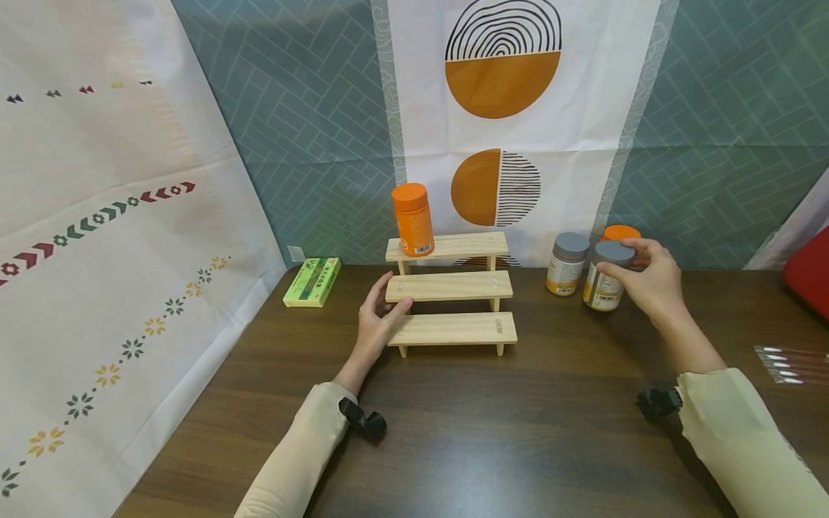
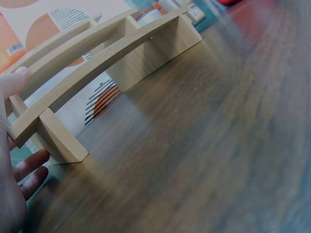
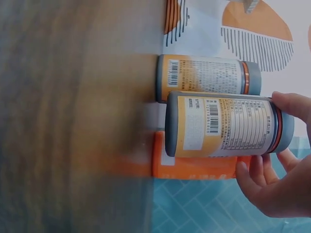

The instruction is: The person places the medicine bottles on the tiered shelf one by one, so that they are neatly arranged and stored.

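My left hand (image 1: 378, 316) grips the left end of a three-step wooden stand (image 1: 450, 286), thumb at the middle step and lower fingers beside a leg (image 2: 60, 138). On the top step, at its left, stands an orange bottle (image 1: 414, 221) with an orange cap. Over to the right, my right hand (image 1: 655, 279) pinches a grey-capped bottle (image 3: 223, 125) near its cap between thumb and fingers. It is upright, its base slightly raised off the table. Beside it stands another grey-capped bottle (image 1: 565, 266), and partly hidden behind it is a second orange-capped bottle (image 1: 620, 232).
A yellow-green box (image 1: 312, 282) lies left of the stand. Several white-tipped sticks in a clear pack (image 1: 793, 365) lie at the right, with a red object (image 1: 809, 273) behind them. Patterned cloth (image 1: 311, 144) hangs along the back of the brown table (image 1: 505, 432).
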{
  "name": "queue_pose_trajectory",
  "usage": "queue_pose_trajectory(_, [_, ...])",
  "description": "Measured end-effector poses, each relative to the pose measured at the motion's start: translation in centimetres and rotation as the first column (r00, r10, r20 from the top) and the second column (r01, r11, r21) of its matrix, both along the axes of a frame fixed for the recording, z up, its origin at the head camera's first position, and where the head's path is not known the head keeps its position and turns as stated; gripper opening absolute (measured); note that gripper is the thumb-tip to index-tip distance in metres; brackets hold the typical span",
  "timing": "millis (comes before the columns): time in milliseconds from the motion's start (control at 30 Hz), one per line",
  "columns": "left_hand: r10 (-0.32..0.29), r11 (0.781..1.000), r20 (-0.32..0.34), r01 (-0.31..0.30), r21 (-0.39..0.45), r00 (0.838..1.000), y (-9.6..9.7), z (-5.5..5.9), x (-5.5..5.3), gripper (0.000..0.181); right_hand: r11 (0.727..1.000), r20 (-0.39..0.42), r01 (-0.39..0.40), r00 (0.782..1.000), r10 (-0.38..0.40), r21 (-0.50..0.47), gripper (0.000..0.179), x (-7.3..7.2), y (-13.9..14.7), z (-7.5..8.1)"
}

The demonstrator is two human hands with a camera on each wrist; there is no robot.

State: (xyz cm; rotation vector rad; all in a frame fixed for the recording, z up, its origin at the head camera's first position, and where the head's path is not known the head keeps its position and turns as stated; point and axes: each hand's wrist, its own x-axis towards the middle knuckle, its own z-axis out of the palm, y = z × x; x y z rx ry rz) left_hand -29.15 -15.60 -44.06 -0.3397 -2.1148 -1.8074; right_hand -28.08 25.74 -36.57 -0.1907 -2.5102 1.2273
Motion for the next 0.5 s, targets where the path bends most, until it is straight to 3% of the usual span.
queue_pose_trajectory(167, [-0.003,1.000,0.007,0.003,-0.001,1.000,0.2,0.3,0.0,0.061,1.000,-0.009,0.003,1.000,-0.003,-0.003,0.068,0.4,0.0,1.0])
queue_pose_trajectory(400, [-0.011,1.000,0.007,0.011,-0.013,1.000,0.7,2.6,1.9,0.060,1.000,-0.035,0.011,0.999,-0.010,0.004,0.070,1.0,0.1,2.4])
queue_pose_trajectory(500, [-0.007,1.000,0.025,0.007,-0.017,1.000,0.7,2.8,2.1,0.060,1.000,-0.049,0.006,0.999,-0.006,0.000,0.069,1.4,0.0,2.8])
